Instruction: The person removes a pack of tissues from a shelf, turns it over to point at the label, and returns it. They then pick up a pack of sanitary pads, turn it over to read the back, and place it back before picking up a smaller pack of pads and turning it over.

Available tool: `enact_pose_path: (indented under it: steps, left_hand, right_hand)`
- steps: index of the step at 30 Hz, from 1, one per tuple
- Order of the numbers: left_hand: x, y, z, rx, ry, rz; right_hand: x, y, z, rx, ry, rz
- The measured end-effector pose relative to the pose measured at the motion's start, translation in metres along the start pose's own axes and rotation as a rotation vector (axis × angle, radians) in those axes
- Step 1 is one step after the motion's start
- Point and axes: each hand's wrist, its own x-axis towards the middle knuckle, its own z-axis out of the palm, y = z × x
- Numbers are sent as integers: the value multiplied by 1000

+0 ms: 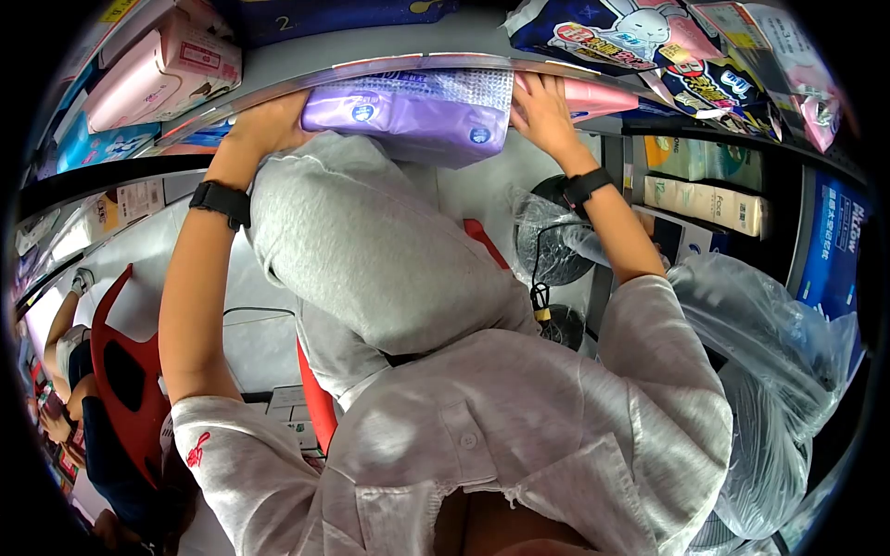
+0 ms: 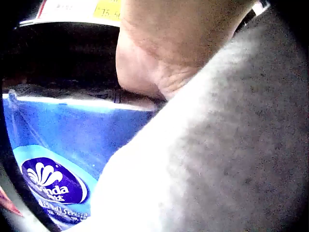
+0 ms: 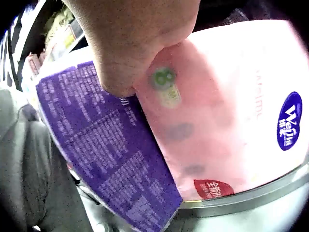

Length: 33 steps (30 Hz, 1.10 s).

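Observation:
A purple tissue pack (image 1: 417,116) lies at the front edge of a shelf (image 1: 278,83), held between both hands. My left hand (image 1: 269,125) is against its left end, with the fingers hidden behind the pack. My right hand (image 1: 542,111) lies with straight fingers on its right end, next to a pink pack (image 1: 593,97). In the right wrist view the right hand (image 3: 130,43) sits where the purple pack (image 3: 111,154) meets the pink pack (image 3: 222,121). The left wrist view shows the left hand's palm (image 2: 164,53) above a blue pack (image 2: 63,145).
My raised knee in grey trousers (image 1: 371,250) is just under the purple pack. Pink boxes (image 1: 158,69) and printed packs (image 1: 649,46) fill the shelves above. A bagged fan (image 1: 547,241) and a clear plastic bag (image 1: 779,389) stand right. A red chair (image 1: 130,371) is at lower left.

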Motion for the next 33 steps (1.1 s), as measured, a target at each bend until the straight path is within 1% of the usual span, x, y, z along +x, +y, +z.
enact_pose_path:
  steps: [2, 4, 5, 7, 8, 10, 11, 12, 13, 14, 16, 17, 19, 20, 22, 23, 24, 25, 26, 27, 28, 30, 31, 33]
  left_hand:
    - [2, 0, -1, 19, 0, -6]
    - [7, -3, -1, 19, -66, -17]
    - [11, -2, -4, 18, -60, -15]
    - [18, 2, -9, -12, -253, -59]
    - [16, 2, -7, -14, -250, -57]
    - [9, 0, 0, -145, -217, -128]
    - [9, 5, -6, -145, -216, -124]
    - [9, 12, -15, -131, -236, -163]
    - [9, 16, -20, -117, -257, -201]
    - [7, 18, -18, -119, -259, -196]
    - [3, 19, -11, -167, 17, -152]
    - [4, 18, -8, -169, 14, -150]
    - [6, 14, -4, -161, -110, -200]
    - [8, 13, -4, -159, -111, -201]
    - [11, 11, -3, -130, -35, -134]
    - [15, 10, -6, -127, -32, -140]
    - [19, 9, -10, -94, -130, -135]
    - [20, 8, -12, -62, -229, -131]
    - [18, 6, -9, -61, -229, -137]
    - [14, 4, -4, -27, -109, -34]
    - [11, 2, 0, 8, 10, 71]
    - [8, 1, 1, 15, 24, 79]
    - [8, 2, 2, 14, 1, 57]
    - [7, 4, 4, 14, -18, 32]
  right_hand:
    - [-10, -2, -3, 11, -3, -14]
    - [-19, -5, -7, 18, -5, -32]
    - [-22, -8, -10, 32, 0, -27]
    - [-26, -10, -9, 45, -2, -20]
    - [-27, -11, -10, 41, -3, -18]
    - [-27, -14, -15, 88, -18, -5]
    - [-28, -14, -16, 78, -55, -1]
    - [-28, -15, -19, 76, -56, 3]
    - [-27, -18, -21, 93, -32, 11]
    - [-25, -21, -22, 110, -9, 19]
    - [-17, -24, -19, 104, 17, 54]
    - [-14, -26, -17, 101, 46, 85]
    - [-9, -27, -7, 81, 43, 130]
    - [-6, -29, -5, 58, 44, 169]
    - [2, -31, -7, 38, 51, 203]
    - [8, -32, -10, 17, 57, 236]
    - [11, -29, -10, 20, 57, 232]
    - [15, -22, -7, 94, 43, 233]
    - [20, -15, -7, 168, 29, 232]
    - [28, -9, -13, 261, -13, 159]
    - [35, -7, -18, 265, -10, 155]
    - [47, -8, -28, 302, -386, 107]
    - [52, -11, -33, 334, -524, 117]
    - [56, -13, -28, 326, -556, 95]
